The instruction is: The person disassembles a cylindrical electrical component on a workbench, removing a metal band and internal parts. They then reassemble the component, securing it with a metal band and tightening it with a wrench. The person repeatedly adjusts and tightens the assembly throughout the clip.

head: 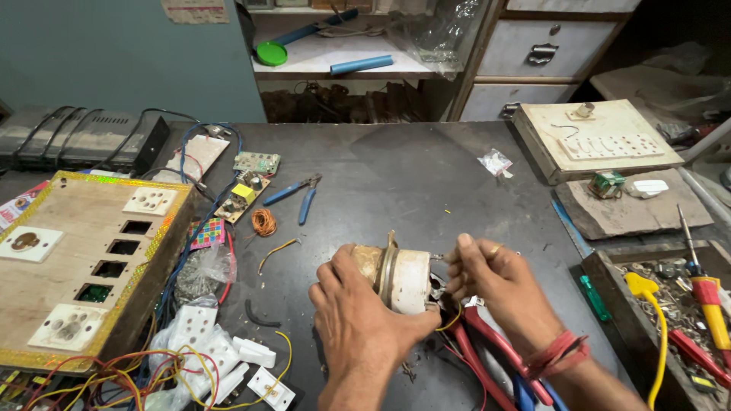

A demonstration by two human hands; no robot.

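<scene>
Blue-handled pliers (298, 195), copper wire coil (263, 221), wooden switchboard (72, 259), red-handled screwdriver (704, 281).

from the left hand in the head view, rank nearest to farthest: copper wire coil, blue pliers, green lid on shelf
Measured from the left hand:
1. Copper wire coil, on the table to its upper left.
2. Blue pliers, just beyond the coil.
3. Green lid, far back on the shelf.

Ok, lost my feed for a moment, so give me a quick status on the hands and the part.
Left hand gripping small cream motor. Right hand pinching at its shaft end, ring on finger. Red-handled pliers lying under the right wrist.
</scene>
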